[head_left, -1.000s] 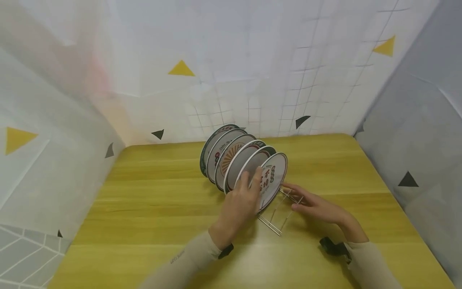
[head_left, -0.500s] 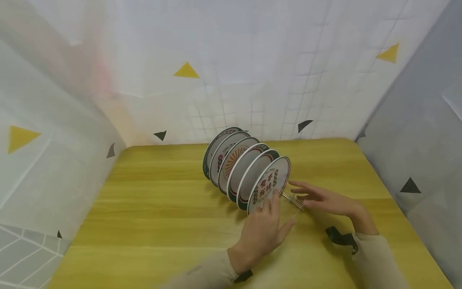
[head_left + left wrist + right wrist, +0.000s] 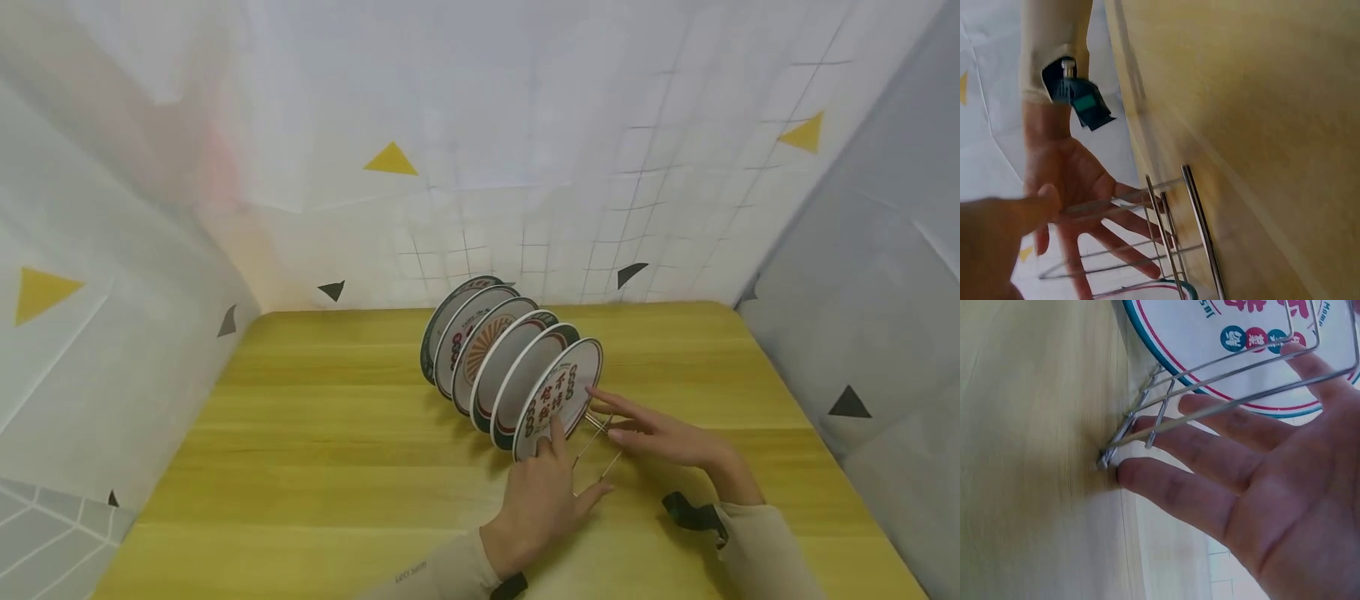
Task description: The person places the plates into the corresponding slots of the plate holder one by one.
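Several round printed plates [image 3: 517,387] stand on edge, tilted, in a row in a metal wire rack [image 3: 1200,231]. The front plate [image 3: 558,400] has red characters on its white face. My left hand [image 3: 534,500] is in front of it, index finger extended against its lower face and thumb spread toward the rack's wires. To the right of the rack, my right hand [image 3: 671,437] has its fingers extended along the near end. In the right wrist view, the fingers of my right hand [image 3: 1297,487] lie beside the wire loops, with one fingertip at the plate face [image 3: 1197,334].
The rack stands on a yellow wood-grain table [image 3: 315,467]. A pale wall [image 3: 480,208] with yellow and dark triangles rises behind it, and side walls [image 3: 885,317] flank the table. A dark wrist device [image 3: 693,512] is on the right sleeve.
My left hand has moved from between the two front plates to the front plate's face. My right hand stays by the rack's near end, its index fingertip now at the plate's edge.
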The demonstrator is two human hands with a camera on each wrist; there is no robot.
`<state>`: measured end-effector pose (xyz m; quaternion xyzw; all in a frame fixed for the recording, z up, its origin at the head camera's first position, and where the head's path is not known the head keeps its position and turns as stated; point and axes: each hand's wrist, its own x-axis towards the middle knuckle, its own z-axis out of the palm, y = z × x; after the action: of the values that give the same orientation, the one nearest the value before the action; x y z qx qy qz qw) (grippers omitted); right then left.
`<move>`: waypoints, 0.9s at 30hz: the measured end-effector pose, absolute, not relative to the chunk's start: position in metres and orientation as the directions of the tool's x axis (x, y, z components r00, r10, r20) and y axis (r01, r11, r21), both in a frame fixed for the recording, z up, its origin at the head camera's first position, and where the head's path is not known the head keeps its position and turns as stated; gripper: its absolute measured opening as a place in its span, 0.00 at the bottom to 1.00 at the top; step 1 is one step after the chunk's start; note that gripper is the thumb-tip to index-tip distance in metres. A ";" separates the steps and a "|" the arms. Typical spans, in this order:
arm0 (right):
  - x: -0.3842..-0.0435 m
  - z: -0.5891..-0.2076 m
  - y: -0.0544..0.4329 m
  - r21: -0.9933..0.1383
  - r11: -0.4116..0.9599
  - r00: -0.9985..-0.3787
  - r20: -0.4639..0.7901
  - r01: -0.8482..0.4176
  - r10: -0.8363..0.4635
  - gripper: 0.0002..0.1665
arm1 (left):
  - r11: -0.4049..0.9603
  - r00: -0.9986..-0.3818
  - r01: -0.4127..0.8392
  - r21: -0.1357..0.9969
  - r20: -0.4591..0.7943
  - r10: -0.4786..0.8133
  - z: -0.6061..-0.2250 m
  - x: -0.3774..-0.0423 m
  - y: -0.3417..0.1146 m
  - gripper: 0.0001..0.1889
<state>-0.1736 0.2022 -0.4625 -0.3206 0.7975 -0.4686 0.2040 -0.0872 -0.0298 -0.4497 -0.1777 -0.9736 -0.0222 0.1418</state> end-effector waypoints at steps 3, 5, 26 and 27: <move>-0.173 -0.462 0.199 -0.872 0.357 -0.715 -0.013 -0.334 -0.699 0.37 | 0.940 -0.905 0.340 -0.006 0.271 0.329 -0.452 -0.089 -0.030 0.55; -0.173 -0.461 0.197 -0.873 0.351 -0.710 -0.009 -0.338 -0.704 0.37 | 0.941 -0.907 0.338 -0.002 0.267 0.326 -0.453 -0.089 -0.029 0.54; -0.168 -0.453 0.194 -0.889 0.361 -0.626 -0.115 -0.282 -0.771 0.45 | 0.910 -0.914 0.399 0.110 0.132 0.385 -0.441 -0.083 -0.044 0.45; -0.167 -0.452 0.194 -0.887 0.367 -0.621 -0.125 -0.279 -0.774 0.46 | 0.906 -0.911 0.408 0.114 0.124 0.394 -0.441 -0.083 -0.046 0.46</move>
<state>-0.1671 0.1935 -0.4521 -0.3376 0.7797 -0.4501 0.2748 -0.0826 -0.0459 -0.4408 -0.2057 -0.9750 -0.0686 0.0491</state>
